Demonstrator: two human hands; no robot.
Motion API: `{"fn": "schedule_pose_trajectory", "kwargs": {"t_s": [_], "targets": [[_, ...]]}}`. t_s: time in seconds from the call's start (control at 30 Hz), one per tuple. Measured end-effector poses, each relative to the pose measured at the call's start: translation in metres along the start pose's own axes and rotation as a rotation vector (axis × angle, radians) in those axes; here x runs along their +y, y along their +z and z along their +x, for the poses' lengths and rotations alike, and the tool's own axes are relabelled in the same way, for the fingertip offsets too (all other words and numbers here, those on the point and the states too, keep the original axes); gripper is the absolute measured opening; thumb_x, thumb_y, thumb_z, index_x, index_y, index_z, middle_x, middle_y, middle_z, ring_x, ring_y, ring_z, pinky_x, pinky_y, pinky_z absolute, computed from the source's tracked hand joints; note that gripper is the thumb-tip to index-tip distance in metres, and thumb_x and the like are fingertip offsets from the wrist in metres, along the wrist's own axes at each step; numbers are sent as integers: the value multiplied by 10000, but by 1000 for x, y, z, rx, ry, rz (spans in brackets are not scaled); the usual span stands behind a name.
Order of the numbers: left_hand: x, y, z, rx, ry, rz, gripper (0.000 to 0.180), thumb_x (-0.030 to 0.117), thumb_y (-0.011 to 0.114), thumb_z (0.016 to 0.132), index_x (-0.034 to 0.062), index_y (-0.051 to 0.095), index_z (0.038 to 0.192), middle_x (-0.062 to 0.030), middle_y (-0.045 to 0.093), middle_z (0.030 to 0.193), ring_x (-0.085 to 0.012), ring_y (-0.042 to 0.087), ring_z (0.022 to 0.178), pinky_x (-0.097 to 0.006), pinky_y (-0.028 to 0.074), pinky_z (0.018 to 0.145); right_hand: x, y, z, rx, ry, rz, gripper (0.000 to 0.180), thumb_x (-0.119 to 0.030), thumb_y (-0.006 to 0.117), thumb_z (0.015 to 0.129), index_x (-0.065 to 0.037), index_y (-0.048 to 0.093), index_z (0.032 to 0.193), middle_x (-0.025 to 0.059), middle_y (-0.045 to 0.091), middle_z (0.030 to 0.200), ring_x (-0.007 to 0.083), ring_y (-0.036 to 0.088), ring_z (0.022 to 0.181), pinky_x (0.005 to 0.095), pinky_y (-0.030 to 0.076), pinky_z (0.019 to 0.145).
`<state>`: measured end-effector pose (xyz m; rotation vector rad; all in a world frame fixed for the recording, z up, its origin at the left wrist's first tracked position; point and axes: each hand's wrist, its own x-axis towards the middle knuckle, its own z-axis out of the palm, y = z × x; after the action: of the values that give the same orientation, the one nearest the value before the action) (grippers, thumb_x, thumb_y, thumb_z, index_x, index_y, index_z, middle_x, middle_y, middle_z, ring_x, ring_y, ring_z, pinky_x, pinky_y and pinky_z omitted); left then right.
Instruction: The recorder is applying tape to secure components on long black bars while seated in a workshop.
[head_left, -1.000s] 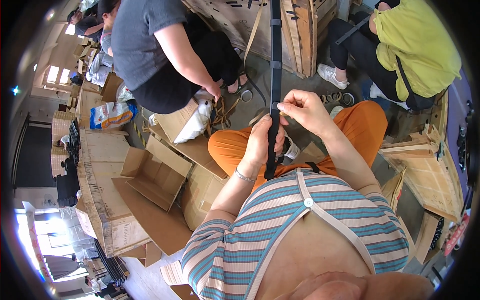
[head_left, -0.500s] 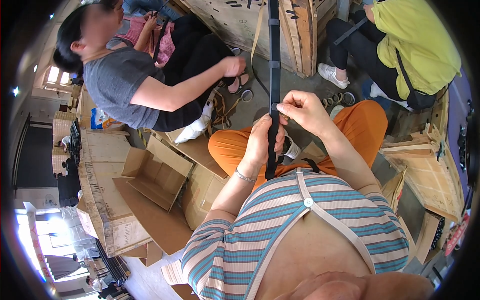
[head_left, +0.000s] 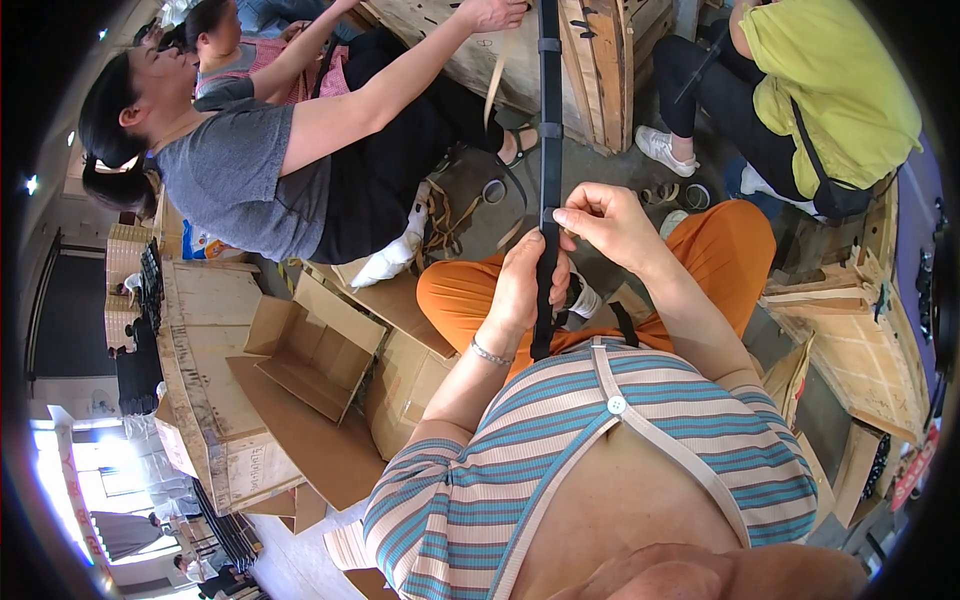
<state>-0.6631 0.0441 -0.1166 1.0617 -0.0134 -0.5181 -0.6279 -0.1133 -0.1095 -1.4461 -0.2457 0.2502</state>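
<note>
Fingers [head_left: 560, 280] of the left hand [head_left: 516, 282] wrap a black strap [head_left: 550, 100], those of the right hand [head_left: 614, 226] pinched at its edge, hold unclear.

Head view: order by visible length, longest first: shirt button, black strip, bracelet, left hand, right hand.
1. Black strip
2. Left hand and right hand: look alike, unranked
3. Bracelet
4. Shirt button

head-worn, left of a side-by-side pair; looks steeply down past the striped top [head_left: 440, 500], very near, onto left hand [head_left: 520, 278] and right hand [head_left: 610, 225] close by, and on to a wooden crate [head_left: 594, 85] farther off; upright, unmirrored, very wide, bending straight edges toward the sides.
</note>
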Motion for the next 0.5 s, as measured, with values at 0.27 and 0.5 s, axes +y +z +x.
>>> {"fn": "schedule_pose_trajectory", "kwargs": {"t_s": [0.27,0.5], "targets": [[1,-1,1,-16,16,3,310,277,266,947,35,456,915,-19,430,551,-91,354,392,-226,305,360,-1,1,1,-7,0,3,140,-88,597,836,-15,544,729,-7,558,613,28,480,580,185,360,523],[0,-2,-1,-3,7,-8,315,280,263,950,33,456,921,-20,426,549,-92,349,388,-229,299,359,0,3,1,3,15,3,140,-95,605,831,-18,549,730,-19,550,610,17,461,579,183,350,519]]}}
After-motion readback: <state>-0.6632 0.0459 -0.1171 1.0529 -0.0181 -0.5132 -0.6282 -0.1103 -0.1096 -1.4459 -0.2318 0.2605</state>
